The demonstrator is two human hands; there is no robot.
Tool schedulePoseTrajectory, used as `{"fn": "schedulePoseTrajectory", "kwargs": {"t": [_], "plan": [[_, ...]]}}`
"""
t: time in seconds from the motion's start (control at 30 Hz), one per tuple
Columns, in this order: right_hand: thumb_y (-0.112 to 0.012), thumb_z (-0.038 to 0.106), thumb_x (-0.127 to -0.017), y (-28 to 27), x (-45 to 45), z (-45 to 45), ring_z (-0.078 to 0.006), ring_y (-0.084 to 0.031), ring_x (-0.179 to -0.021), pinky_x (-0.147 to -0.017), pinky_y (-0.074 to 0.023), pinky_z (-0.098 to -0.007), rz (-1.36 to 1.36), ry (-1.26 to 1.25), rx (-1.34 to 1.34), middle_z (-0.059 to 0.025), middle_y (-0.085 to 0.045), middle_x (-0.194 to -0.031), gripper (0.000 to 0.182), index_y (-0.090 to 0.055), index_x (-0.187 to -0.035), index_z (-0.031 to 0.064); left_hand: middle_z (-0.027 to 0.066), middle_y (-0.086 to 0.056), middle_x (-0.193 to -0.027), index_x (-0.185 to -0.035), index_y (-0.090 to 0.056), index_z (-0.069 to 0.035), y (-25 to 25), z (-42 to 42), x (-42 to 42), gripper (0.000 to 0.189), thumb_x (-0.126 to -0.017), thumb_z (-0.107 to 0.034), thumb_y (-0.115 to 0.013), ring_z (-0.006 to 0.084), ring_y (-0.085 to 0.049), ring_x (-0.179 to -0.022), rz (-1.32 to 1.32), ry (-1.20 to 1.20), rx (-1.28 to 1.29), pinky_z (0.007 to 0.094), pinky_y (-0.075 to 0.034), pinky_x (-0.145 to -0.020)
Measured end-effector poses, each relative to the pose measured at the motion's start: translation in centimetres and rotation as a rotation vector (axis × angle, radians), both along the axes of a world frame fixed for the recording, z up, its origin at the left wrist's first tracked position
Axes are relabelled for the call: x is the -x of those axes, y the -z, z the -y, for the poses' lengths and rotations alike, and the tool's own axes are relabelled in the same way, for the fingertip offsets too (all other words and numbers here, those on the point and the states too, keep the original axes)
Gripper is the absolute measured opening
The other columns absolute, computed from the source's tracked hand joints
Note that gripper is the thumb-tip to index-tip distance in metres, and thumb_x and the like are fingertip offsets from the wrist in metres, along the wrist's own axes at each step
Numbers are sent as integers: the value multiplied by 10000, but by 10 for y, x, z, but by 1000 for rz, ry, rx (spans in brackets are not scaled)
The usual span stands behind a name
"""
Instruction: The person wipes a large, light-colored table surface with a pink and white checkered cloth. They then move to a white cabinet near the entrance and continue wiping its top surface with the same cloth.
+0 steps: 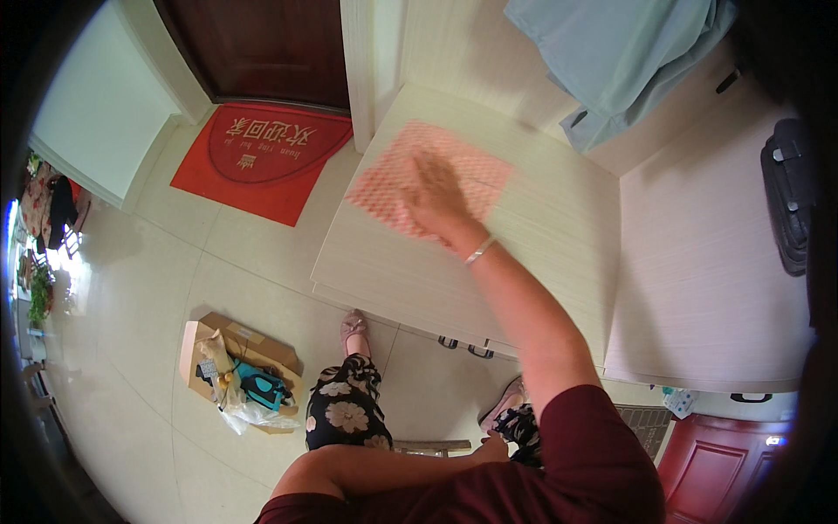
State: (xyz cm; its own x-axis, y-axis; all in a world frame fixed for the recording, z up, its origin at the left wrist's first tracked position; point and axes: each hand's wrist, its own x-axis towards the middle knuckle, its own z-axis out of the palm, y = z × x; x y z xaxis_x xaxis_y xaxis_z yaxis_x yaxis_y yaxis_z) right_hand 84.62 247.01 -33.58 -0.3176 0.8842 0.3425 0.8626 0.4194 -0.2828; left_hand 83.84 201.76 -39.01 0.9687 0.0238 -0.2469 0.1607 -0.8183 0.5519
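A red-and-white checked cloth [484, 164] lies spread on the pale wood-grain top [563, 262] of a low cabinet. Pressed on the cloth is my right hand [435, 196], blurred, with its fingers apart and a silver-coloured bangle at the wrist. My left forearm crosses low in front of my body, and my left hand [492, 449] is near my knee, partly hidden; whether it is closed or holds something is unclear.
A grey-blue garment [615, 65] hangs above the cabinet and a dark bag [789, 196] at the right. On the tiled floor stand an open cardboard box [262, 340] with mixed items and a red doormat [262, 190] by a dark door [262, 52]. Black handles [480, 352] project from the cabinet front.
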Motion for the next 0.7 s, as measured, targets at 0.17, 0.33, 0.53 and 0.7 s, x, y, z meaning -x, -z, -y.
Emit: {"fn": "schedulePoseTrajectory", "kwargs": {"t": [0.17, 0.33, 0.53, 0.7], "plan": [[-581, 302, -956, -10, 78, 50, -330, -327, -1478, -1233, -218, -458, 8, -468, -102, -159, -459, -1526, 606, -455, -1467, 1, 243, -704, -855, -891, -749, -27, 36, 21, -4, 490, -966, -399, -438, 405, -690, -730, 163, -156, 87, 609, -475, -795], [-590, 246, -948, -26, 37, 114, -282, -319, -1492, -1233, -241, -441, 8, -712, 40, -123, -398, -1578, 595, -444, -1497, 70, 232, -711, -890, -895, -756, -38, 5, -8, 6, 468, -957, -396, -460, 398, -699, -784, -36, -4, 100, 604, -471, -808], [-535, 216, -991, -2, 30, 19, -301, -308, -1491, -1226, -252, -446, 60, -616, -66, -103, -369, -1598, 551, -415, -1517, 104, 232, -711, -891, -896, -756, -39, -1, -13, 8, 464, -956, -393, -463, 398, -699, -786, -67, 31, 96, 605, -471, -808], [-490, 275, -1022, 5, 15, -67, -341, -315, -1475, -1228, -228, -461, 131, -153, -169, -154, -404, -1557, 534, -420, -1492, 32, 232, -712, -892, -897, -756, -39, -4, -15, 3, 461, -955, -392, -464, 398, -699, -788, -56, 49, 89, 605, -471, -809]]}}
